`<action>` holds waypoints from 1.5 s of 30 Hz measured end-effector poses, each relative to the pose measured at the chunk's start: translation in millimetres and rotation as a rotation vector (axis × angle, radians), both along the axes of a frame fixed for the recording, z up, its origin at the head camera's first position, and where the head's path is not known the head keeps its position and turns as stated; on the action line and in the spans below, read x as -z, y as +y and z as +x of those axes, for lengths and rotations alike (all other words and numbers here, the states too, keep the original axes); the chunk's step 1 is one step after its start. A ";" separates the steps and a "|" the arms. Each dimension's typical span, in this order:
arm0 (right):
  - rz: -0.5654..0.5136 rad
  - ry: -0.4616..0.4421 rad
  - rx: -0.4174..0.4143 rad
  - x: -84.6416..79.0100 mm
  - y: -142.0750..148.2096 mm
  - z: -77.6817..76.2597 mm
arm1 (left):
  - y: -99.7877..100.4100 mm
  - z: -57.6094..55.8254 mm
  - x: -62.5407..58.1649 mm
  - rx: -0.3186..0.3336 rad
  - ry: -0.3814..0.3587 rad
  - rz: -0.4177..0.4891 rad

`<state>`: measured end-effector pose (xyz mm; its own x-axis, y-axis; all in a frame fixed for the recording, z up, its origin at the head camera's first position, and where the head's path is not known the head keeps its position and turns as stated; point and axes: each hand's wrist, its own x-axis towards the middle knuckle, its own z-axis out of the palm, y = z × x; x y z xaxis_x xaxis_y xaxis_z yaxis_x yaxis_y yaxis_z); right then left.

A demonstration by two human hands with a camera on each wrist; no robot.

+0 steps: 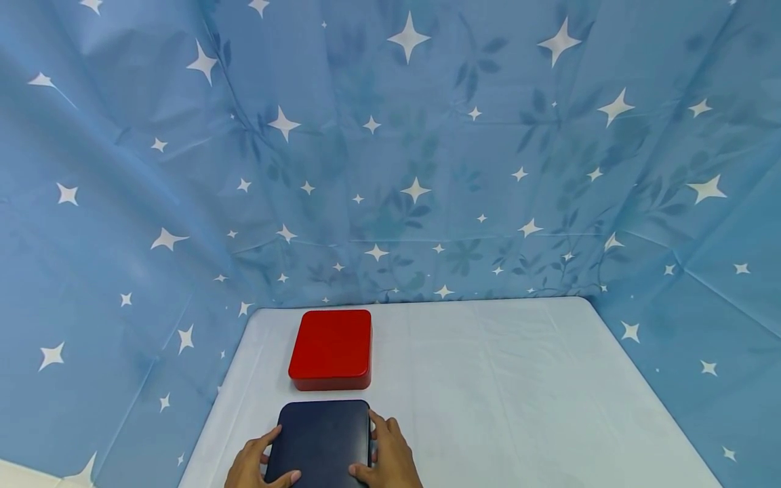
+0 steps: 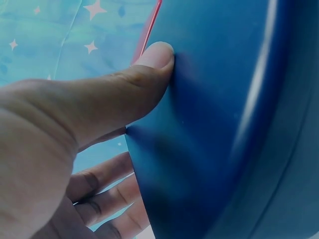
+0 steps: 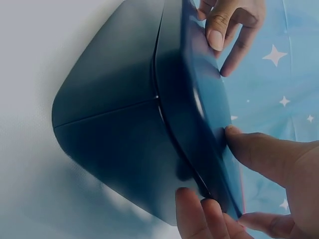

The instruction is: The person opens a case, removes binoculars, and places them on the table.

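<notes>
A dark navy tin box (image 1: pixel 320 440) with rounded corners sits at the near left of the white table. My left hand (image 1: pixel 251 463) grips its left side, thumb on the lid's top and index finger at the edge. Opposite it, my right hand (image 1: pixel 392 453) holds the right side the same way, thumb on top and fingers along the side. In the right wrist view, a seam runs between the lid (image 3: pixel 172 84) and the base (image 3: pixel 109 99). The box's near edge falls outside the head view. Just behind it lies a red tin box (image 1: pixel 332 344), which neither hand touches.
The white tabletop (image 1: pixel 500 393) stretches to the right of both boxes. A blue curtain (image 1: pixel 390 169) with white stars and leaf shapes surrounds the table at the back and on both sides.
</notes>
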<state>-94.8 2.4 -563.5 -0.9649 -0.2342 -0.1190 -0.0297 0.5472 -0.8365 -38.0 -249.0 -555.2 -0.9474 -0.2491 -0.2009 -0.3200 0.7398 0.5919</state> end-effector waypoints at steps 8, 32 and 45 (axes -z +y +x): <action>-0.017 -0.030 0.021 0.3 0.9 -0.8 | 0.7 6.2 1.4 -0.019 -0.008 0.055; -0.060 -0.051 -0.003 -8.0 4.0 1.1 | 11.8 21.8 -13.4 -0.015 0.090 0.025; -0.087 0.026 -0.002 -14.5 10.5 4.1 | 4.5 12.5 -18.9 0.011 0.032 0.035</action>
